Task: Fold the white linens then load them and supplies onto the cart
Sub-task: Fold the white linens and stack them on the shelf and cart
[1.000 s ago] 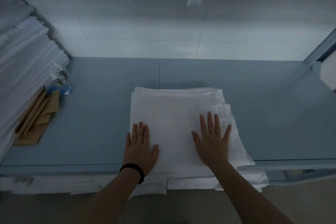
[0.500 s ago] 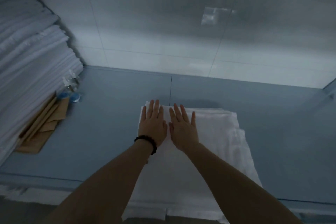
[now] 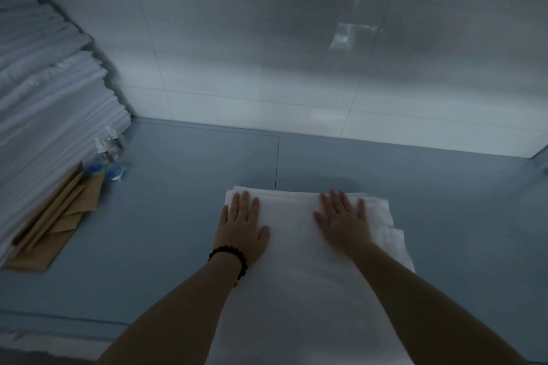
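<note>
The blue surface [image 3: 166, 246] fills the lower frame below a tiled wall. A tall stack of folded white linens [image 3: 44, 127] leans along the left edge. At lower centre lies one folded white linen [image 3: 290, 231], running off the bottom of the frame. The left hand [image 3: 241, 231] and right hand [image 3: 344, 222] press flat on its far end, fingers straight, well apart. Brown paper packets [image 3: 59, 231] and small bottles [image 3: 108, 154] sit beside the stack. Folding looks nearly finished for this piece. No cart is recognisable here, so loading looks yet to come.
</note>
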Tool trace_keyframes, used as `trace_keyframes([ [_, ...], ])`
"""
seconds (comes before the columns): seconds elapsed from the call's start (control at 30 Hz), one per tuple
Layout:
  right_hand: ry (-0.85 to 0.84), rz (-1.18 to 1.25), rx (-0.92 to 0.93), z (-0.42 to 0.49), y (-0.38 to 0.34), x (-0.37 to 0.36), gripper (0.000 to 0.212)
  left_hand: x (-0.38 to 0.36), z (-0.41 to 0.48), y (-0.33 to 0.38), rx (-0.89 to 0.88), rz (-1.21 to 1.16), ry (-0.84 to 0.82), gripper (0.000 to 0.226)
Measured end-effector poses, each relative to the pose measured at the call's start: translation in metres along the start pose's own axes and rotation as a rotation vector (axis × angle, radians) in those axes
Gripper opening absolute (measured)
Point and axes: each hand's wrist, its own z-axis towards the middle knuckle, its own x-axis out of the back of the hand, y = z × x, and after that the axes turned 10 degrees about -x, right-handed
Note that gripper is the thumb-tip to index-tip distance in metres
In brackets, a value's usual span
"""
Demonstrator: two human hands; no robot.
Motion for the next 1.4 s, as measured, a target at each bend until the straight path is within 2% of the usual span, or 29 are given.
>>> trace_keyframes([
  [0.07, 0.042, 0.027, -0.075, 0.002, 0.015, -0.001, 0.063, -0.001, 0.001, -0.001, 0.003, -0.003, -0.006, 0.073],
  [0.2, -0.018, 0.063, -0.100, -0.001, 0.032, -0.001, 0.061, -0.003, 0.002, -0.001, 0.001, -0.006, -0.009, 0.076],
  [0.33, 0.020, 0.137, -0.185, -0.015, 0.049, -0.004, 0.063, -0.005, 0.003, -0.003, 0.002, -0.006, 0.000, 0.077],
  [0.57, -0.067, 0.331, -0.325, -0.045, 0.076, -0.018, 0.066, -0.005, 0.006, -0.009, -0.014, -0.040, -0.053, 0.077],
  [0.7, -0.127, 0.359, -0.314, -0.048, 0.076, -0.007, 0.068, 0.005, -0.005, -0.018, -0.057, -0.125, -0.079, 0.073],
  [0.77, -0.152, 0.351, -0.317, -0.056, 0.080, -0.006, 0.075, 0.005, -0.022, -0.016, 0.004, -0.159, -0.047, 0.074],
  [0.93, -0.159, 0.451, -0.493, -0.090, 0.093, -0.012, 0.113, 0.001, -0.062, -0.002, 0.369, -0.331, -0.024, 0.098],
  [1.1, -0.174, 0.555, -0.524, -0.098, 0.083, -0.016, 0.108, 0.005, -0.068, 0.008, 0.411, -0.566, -0.012, 0.106],
  [1.4, -0.180, 0.737, -0.518, -0.096, 0.075, -0.013, 0.105, 0.010, -0.069, 0.018, 0.428, -0.554, -0.016, 0.099],
])
